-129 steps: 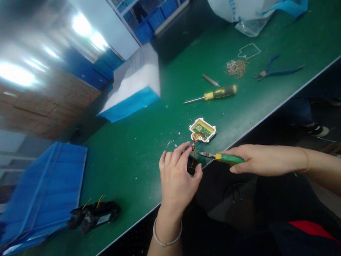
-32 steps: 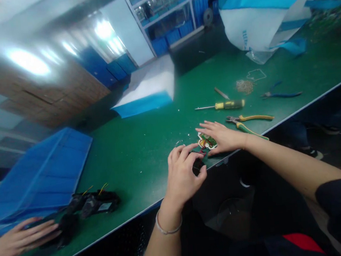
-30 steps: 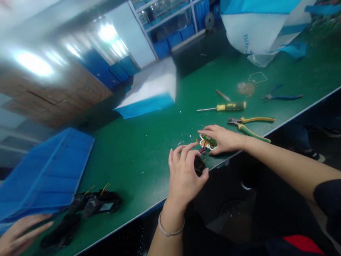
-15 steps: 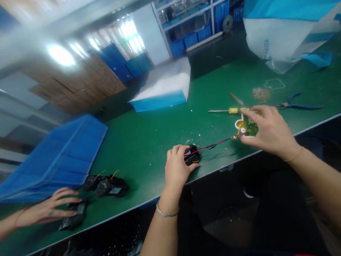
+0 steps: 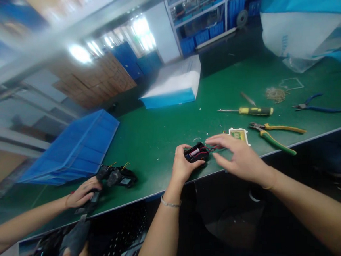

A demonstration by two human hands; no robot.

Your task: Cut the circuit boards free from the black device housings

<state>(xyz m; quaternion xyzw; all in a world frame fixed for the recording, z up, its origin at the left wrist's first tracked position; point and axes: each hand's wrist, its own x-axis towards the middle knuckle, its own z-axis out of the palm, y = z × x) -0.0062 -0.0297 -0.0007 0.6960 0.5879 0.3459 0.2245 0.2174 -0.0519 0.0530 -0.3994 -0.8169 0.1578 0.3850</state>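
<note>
My left hand [image 5: 182, 168] grips a small black part [image 5: 195, 153] with red wires at the near edge of the green bench [image 5: 159, 133]. My right hand [image 5: 241, 159] hovers just right of it, fingers spread, fingertips reaching toward the wires. A white-framed green circuit board [image 5: 239, 134] lies on the bench just behind my right hand.
Green-and-yellow pliers [image 5: 274, 133], a yellow-handled screwdriver [image 5: 251, 110] and blue pliers [image 5: 318, 106] lie to the right. A blue crate [image 5: 73, 148] stands at the left. Another person's hand [image 5: 82, 192] rests on black parts [image 5: 118, 176]. A white-and-blue box [image 5: 174, 86] and a big bag [image 5: 304, 24] stand behind.
My right hand has set the circuit board down on the bench and moved back toward the black part. The other person's hand has slid right toward the black parts.
</note>
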